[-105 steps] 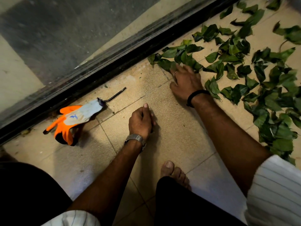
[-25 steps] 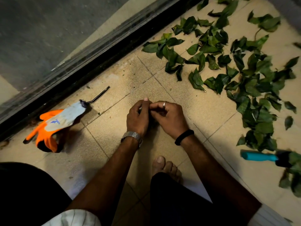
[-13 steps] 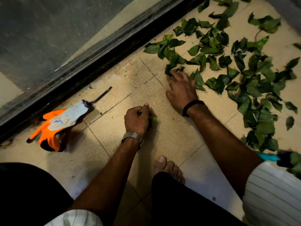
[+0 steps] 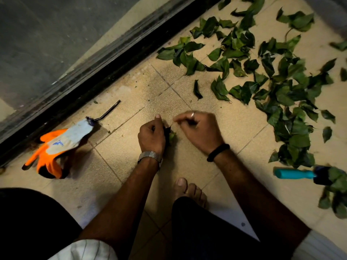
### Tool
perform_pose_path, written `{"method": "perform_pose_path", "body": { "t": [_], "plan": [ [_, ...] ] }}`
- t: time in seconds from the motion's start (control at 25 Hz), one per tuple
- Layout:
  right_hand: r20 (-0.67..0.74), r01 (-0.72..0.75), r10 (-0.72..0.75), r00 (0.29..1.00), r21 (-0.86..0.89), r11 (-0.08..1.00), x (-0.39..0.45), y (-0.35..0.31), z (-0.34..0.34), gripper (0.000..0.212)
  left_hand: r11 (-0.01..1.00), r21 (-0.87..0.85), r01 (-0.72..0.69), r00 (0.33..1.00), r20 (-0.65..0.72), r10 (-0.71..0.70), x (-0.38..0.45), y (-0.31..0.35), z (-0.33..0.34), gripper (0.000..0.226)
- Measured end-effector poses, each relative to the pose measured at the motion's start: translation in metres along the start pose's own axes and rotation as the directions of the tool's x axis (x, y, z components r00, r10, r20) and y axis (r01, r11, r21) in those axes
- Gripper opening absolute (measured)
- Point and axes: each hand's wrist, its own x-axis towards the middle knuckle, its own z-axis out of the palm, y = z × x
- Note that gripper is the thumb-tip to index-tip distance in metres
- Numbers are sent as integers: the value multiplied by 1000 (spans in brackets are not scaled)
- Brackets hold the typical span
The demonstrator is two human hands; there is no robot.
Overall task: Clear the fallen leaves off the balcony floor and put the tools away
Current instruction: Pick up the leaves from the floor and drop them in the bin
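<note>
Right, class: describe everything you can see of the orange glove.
The glove is orange with a pale grey-white back bearing a small blue mark, and dark fingertips. It looks like coated knit fabric. It lies limp on the tiled floor beside the black door track, cuff towards a bent black rod. Neither hand touches it.

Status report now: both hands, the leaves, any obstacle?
Left hand grips bunch of picked leaves. Right hand beside it, grip unclear. Most scattered leaves uncollected. Gloves, teal-handled tool on floor.
</note>
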Motion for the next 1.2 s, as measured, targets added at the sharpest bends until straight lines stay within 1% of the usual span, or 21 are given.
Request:
{"method": "perform_pose_path", "body": {
  "t": [0.04,0.08,0.12,0.16,0.2,0.24,0.28,0.32,0.4,0.48,0.52,0.56,0.64,0.68,0.76,0.84,0.92,1.0,1.08,1.12,1.2],
  "plan": [
    [-84,7,-13,996,-61,998,15,9,-9,22,1000,-12,13,1000,-6,-13,0,0,0,60],
    [-119,-2,-18,993,-164,986,32,19,-16,24,1000,-17,20,1000,7,-20,0,0,0,61],
    [-90,-23,-5,996,-306,952,46,27,-21,29,1000,-13,19,999,29,-19,-2,0,0,60],
    [-18,-28,22,1000,-460,887,57,35,-22,35,1000,-1,12,999,48,-12,-3,0,1,58],
    [45,-7,40,998,-574,819,62,41,-20,40,1000,10,2,998,58,-3,-4,1,2,57],
    [67,21,27,997,-627,779,63,43,-18,41,1000,20,-6,998,63,5,-3,0,3,55],
    [51,36,-5,999,-626,779,58,39,-15,38,1000,22,-15,997,74,13,-2,0,4,52],
    [15,39,-38,999,-579,814,49,34,-11,34,1000,7,-28,995,92,27,0,0,6,47],
    [-11,25,-31,999,-346,938,21,18,1,31,998,-23,-64,991,118,66,2,-2,11,38],
    [91,-80,85,992,-57,995,-8,-1,11,39,993,20,-112,987,114,109,1,-4,16,37],
    [145,-151,142,979,51,987,-18,-7,13,43,991,34,-132,985,112,128,0,-5,18,37],
    [178,-194,174,969,102,976,-24,-9,12,45,988,48,-149,984,109,143,-1,-6,19,37],
    [155,-188,176,972,67,980,-16,-7,-2,40,985,64,-160,983,104,153,-2,-7,20,39],
    [84,-163,163,983,-4,987,-6,-2,-14,34,990,29,-139,984,113,135,-2,-7,21,38],
    [-85,-140,123,989,-233,962,21,21,-42,27,993,-71,-90,984,147,99,-3,-6,24,33],
    [-131,-172,121,984,-510,843,42,51,-65,35,991,-58,-120,978,165,128,-5,-5,28,25],
    [-105,-172,137,985,-645,744,44,74,-70,39,987,-41,-155,969,187,160,-8,-4,30,27],
    [-61,-99,78,995,-686,721,22,78,-56,35,988,-40,-150,967,200,155,-10,-2,29,33],
    [-4,33,-47,999,-655,755,-16,70,-36,24,992,-34,-121,971,202,125,-9,-1,28,34],
    [-17,57,-85,996,-608,792,-34,67,-28,21,994,-19,-112,974,196,113,-9,-1,28,34],
    [-128,-1,-71,989,-493,870,-51,60,-21,23,994,-18,-111,974,195,112,-9,-2,28,34]
  ]
}}
